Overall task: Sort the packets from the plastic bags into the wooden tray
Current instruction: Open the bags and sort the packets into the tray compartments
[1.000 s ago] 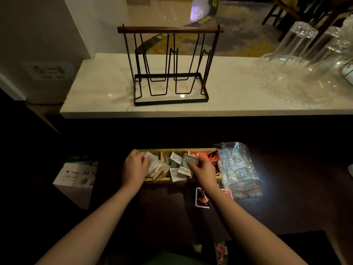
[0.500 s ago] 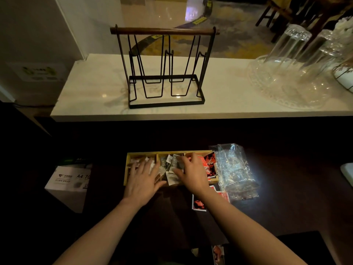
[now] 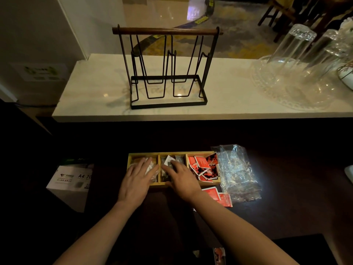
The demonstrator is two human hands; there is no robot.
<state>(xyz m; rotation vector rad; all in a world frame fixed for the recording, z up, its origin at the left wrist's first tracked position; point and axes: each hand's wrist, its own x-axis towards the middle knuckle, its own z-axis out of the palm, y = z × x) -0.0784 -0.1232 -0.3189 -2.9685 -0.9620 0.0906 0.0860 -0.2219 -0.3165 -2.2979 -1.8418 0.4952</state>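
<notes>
A wooden tray with three compartments lies on the dark table. Its right compartment holds several red and black packets. My left hand lies flat, fingers spread, over pale packets in the left compartment. My right hand presses flat on grey and white packets in the middle compartment. Clear plastic bags lie crumpled just right of the tray. Two red packets rest on the table in front of the tray's right end.
A white marble counter rises behind the table, carrying a black wire rack and upturned glasses on a clear platter. A white A4 paper box sits low on the left. Another packet lies near the bottom edge.
Both hands held packets above the tray a second ago; now they lie flat, pressing the packets down into the left and middle compartments.
</notes>
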